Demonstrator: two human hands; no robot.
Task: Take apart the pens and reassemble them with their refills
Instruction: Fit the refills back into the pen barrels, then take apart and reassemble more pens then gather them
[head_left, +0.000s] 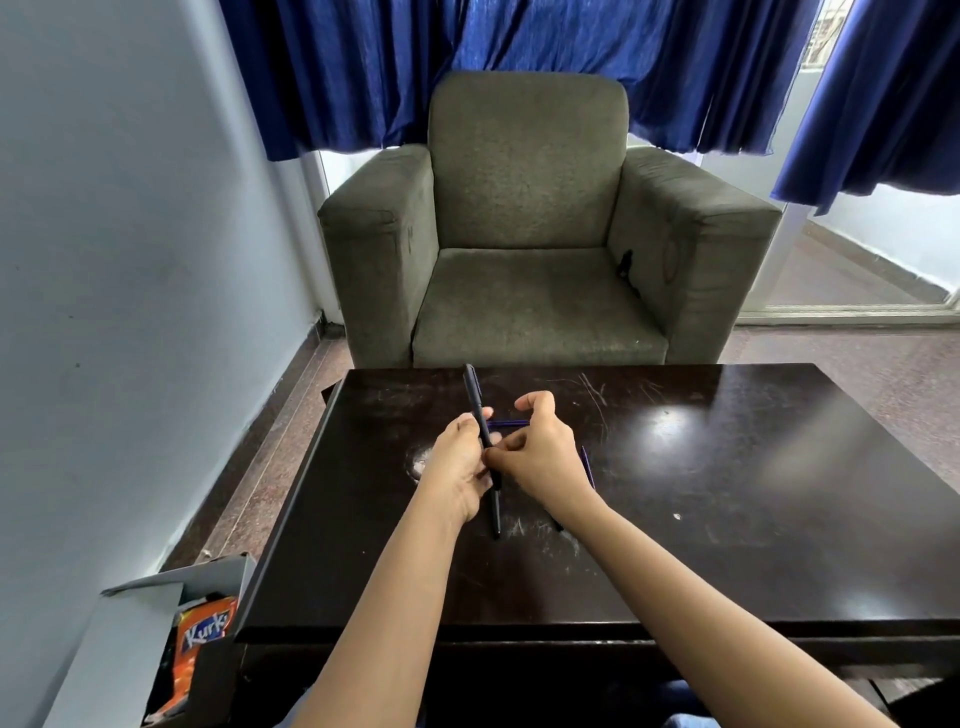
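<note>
Dark pen (480, 415): held above the dark table (727, 493), tip toward the viewer. Left grip (460, 467) closed around its barrel; right grip (540, 452) pinching its middle. Purple pens (587, 462) lie on table beneath the hands.

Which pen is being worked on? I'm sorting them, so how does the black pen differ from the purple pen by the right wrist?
The black pen is held off the table by both hands; the purple pen lies flat on it, untouched. The black pen shows nearly whole, but the right hand partly hides the purple one. The black one looks thicker. Both run roughly away from the person.
</note>
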